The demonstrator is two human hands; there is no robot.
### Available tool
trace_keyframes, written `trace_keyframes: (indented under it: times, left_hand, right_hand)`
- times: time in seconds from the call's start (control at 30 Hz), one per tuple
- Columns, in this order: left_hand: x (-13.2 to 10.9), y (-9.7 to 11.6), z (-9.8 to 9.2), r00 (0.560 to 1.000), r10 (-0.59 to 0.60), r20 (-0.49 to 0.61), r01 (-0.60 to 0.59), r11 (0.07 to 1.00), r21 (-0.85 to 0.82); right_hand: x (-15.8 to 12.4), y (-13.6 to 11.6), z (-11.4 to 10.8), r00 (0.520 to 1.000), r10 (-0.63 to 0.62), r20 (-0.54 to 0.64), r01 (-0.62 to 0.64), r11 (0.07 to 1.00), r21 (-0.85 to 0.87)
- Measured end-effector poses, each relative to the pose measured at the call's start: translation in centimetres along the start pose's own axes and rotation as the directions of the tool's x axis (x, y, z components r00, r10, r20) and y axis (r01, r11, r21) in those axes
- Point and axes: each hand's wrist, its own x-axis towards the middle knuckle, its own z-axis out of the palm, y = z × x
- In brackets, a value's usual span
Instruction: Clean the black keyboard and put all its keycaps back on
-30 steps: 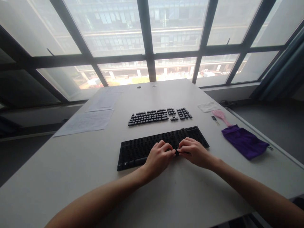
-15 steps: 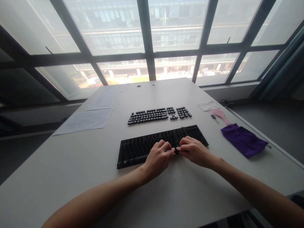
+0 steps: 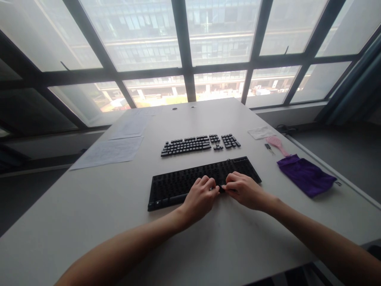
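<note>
A black keyboard base (image 3: 178,184), with most of its keycaps off, lies slightly slanted on the white table. My left hand (image 3: 202,194) rests over its front edge, right of the middle, fingers curled and the tips pinched together. Just beside it, my right hand (image 3: 242,188) is closed too, its thumb and fingertips almost meeting the left ones. A small dark piece (image 3: 221,189) shows between the fingertips; its kind is hidden by the fingers. Behind the base, loose black keycaps (image 3: 187,146) are laid out in keyboard order.
Sheets of paper (image 3: 108,152) lie on the left. To the right are a purple cloth pouch (image 3: 306,176), a pink hairbrush (image 3: 274,142), a small black-handled tool with wire prongs (image 3: 268,148) and a white packet (image 3: 262,132). Windows (image 3: 217,35) stand beyond the table.
My hands stay at the same spot on the keyboard's front edge, with only slight finger movement. A thin light sliver between the fingertips no longer shows. The view has shifted slightly.
</note>
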Motion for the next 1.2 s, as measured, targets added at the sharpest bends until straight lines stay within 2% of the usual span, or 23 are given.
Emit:
trace_keyframes:
  times: [0.2,0.33,0.43,0.57,0.7,0.83,0.97,1.2]
  left_hand:
    - [0.0,0.0,0.3,0.999,-0.040,-0.031,0.038,0.996,-0.079]
    - [0.3,-0.5,-0.1,0.987,-0.146,-0.072,0.124,0.959,-0.255]
    - [1.5,-2.2,-1.0,0.969,-0.220,-0.110,0.170,0.922,-0.349]
    - [5.5,-6.1,-1.5,0.943,-0.297,-0.147,0.243,0.922,-0.303]
    - [10.6,-9.7,0.6,0.934,-0.352,-0.062,0.333,0.919,-0.209]
    - [13.9,-11.1,3.2,0.917,-0.398,0.019,0.396,0.907,-0.142]
    - [15.2,-11.5,4.3,0.926,-0.374,0.045,0.377,0.918,-0.124]
    - [15.5,-11.8,4.8,0.930,-0.356,0.092,0.365,0.925,-0.109]
  right_hand:
    - [0.0,0.1,0.3,0.999,0.008,-0.037,-0.006,0.999,0.054]
    - [0.1,0.2,0.3,0.994,-0.003,-0.106,0.012,0.996,0.087]
    - [1.0,1.2,-0.1,0.971,0.064,-0.232,-0.038,0.992,0.117]
    - [4.2,4.8,-0.8,0.940,0.162,-0.300,-0.150,0.987,0.061]
    - [8.7,9.1,-0.6,0.956,0.196,-0.216,-0.224,0.968,-0.115]
    - [11.9,11.2,0.1,0.978,0.174,-0.112,-0.198,0.942,-0.270]
    - [13.0,11.6,0.4,0.988,0.137,-0.076,-0.155,0.927,-0.342]
    - [13.3,12.2,0.7,0.997,0.072,-0.029,-0.078,0.936,-0.343]
